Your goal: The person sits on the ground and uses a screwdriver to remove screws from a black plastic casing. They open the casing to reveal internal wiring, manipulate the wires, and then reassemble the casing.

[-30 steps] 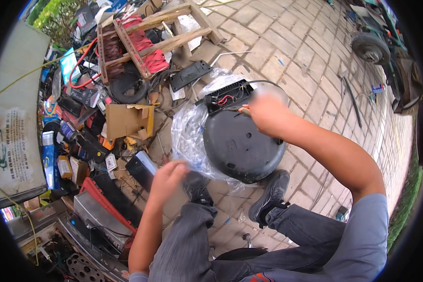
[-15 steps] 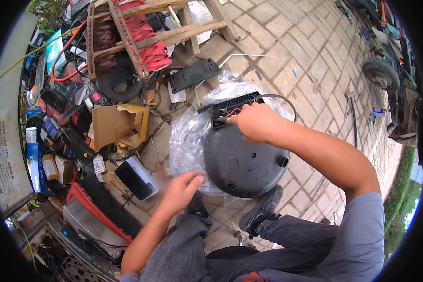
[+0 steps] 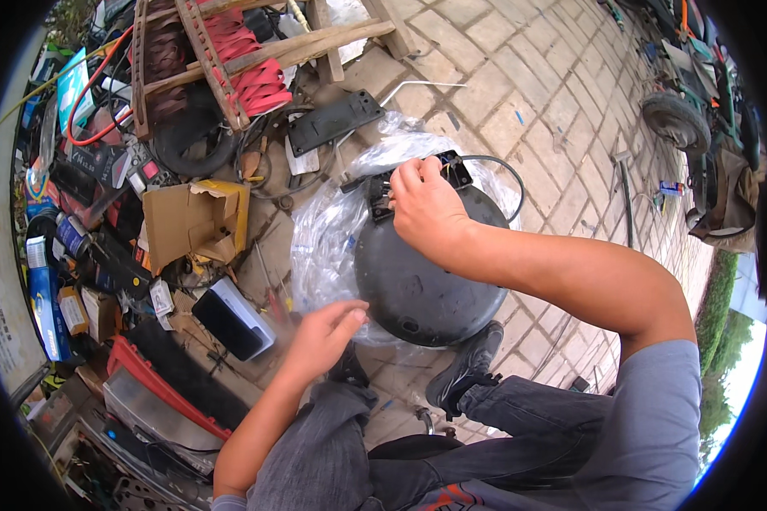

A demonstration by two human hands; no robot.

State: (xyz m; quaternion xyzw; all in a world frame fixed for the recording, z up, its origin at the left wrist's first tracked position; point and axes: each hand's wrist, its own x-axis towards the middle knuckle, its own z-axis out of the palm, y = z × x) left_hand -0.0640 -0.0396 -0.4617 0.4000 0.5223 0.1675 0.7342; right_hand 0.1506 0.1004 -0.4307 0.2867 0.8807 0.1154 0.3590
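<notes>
My right hand (image 3: 433, 211) reaches over the open black ribbed box (image 3: 457, 173) at the far edge of a round black housing (image 3: 430, 285). Its fingers are bent together inside the box; whatever they grip is hidden behind the hand. A black cable (image 3: 513, 175) curves out from the box's right end. Underneath, crumpled clear plastic wrap (image 3: 320, 255) spreads to the left and behind. My left hand (image 3: 322, 339) hovers near the housing's lower left side, fingers stretched out and holding nothing.
A flat black cover (image 3: 337, 121) lies behind the wrap. To the left are an open cardboard box (image 3: 187, 226), a phone-like black slab (image 3: 230, 322), a red-edged case (image 3: 158, 387) and piled parts. A wooden frame with red straps (image 3: 256, 72) stands far left; a wheel (image 3: 676, 122) is far right.
My right hand has shifted over the box and now covers the red wires that showed before. The view has moved slightly; my left hand stays near the housing.
</notes>
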